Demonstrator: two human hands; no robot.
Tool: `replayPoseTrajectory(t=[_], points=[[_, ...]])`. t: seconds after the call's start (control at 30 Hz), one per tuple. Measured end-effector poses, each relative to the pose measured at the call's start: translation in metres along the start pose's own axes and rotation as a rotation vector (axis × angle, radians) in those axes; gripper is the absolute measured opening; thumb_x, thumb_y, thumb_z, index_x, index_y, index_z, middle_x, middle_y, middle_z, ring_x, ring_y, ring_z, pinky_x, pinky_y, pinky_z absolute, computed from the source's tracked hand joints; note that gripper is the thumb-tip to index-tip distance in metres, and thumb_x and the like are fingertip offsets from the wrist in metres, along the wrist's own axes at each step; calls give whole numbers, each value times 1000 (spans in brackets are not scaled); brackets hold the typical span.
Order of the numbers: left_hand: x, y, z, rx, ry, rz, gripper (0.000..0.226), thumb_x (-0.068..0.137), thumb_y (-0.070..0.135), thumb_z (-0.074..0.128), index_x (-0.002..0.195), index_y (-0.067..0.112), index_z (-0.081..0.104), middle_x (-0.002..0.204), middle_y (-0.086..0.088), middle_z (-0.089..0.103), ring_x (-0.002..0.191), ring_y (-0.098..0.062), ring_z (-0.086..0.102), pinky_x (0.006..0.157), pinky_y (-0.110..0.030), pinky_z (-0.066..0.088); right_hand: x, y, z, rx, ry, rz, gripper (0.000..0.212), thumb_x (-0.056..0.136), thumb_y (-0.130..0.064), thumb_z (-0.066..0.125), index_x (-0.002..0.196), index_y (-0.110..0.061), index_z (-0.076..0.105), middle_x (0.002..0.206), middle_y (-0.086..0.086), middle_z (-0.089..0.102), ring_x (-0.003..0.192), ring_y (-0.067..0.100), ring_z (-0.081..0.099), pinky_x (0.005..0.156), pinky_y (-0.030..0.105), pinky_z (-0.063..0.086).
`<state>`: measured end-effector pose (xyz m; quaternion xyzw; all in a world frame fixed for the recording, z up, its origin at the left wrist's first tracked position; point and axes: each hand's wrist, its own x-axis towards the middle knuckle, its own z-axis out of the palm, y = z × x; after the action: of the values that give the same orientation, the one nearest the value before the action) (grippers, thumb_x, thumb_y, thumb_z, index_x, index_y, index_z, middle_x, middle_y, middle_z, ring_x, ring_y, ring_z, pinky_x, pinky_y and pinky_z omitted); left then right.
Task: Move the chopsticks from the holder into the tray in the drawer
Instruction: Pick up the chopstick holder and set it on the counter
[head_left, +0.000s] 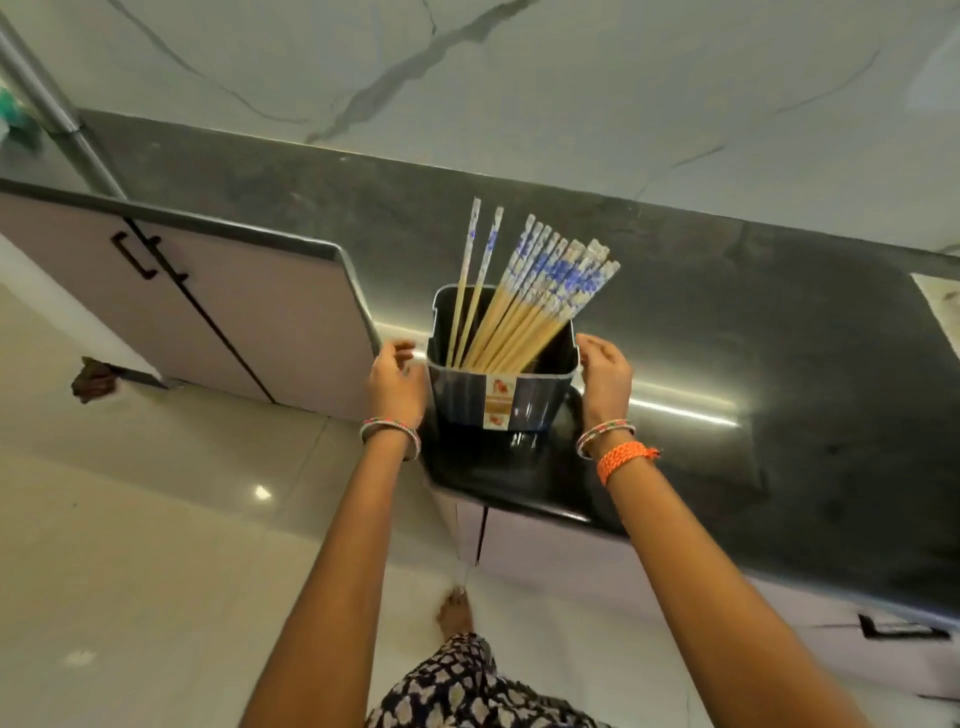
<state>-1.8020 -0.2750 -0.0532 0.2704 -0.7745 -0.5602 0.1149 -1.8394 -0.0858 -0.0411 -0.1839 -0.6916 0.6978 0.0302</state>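
Dark plastic holder (501, 395) sits between my left hand (396, 384) and right hand (605, 382), fingers loosely apart beside its rim, holding nothing; I should grip both sides evenly so the chopsticks (530, 306) stay upright.

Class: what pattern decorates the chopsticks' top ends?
Blue floral print on white, above plain wood; the chopsticks show best in the head view.

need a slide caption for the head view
Left hand and right hand flank a dark holder of blue-patterned chopsticks on the black counter.
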Motion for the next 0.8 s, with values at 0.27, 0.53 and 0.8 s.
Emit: replayPoseTrajectory(t=[0.27,0.53,0.8], points=[[35,2,22,568,-264,-32,41,97,23,39,137,19,38,158,-8,4,144,-33,-9,117,-52,-4,48,15,14,-127,-116,45,33,96,-21,46,71,-10,62,66,-1,57,61,6,48,55,18,42],[2,54,23,-201,-151,-224,27,99,14,33,83,22,54,75,3,55,64,-1,61,59,-11,50,76,-49,35,158,-609,169,37,96,-42,38,98,-18,67,97,1,71,91,16,67,88,34,53],[-20,42,19,-801,188,-285,39,95,40,30,86,19,62,70,4,71,78,-15,63,69,-29,50,63,-54,65,76,-860,276,35,99,-37,35,83,-21,63,64,-11,73,64,1,68,64,19,53]])
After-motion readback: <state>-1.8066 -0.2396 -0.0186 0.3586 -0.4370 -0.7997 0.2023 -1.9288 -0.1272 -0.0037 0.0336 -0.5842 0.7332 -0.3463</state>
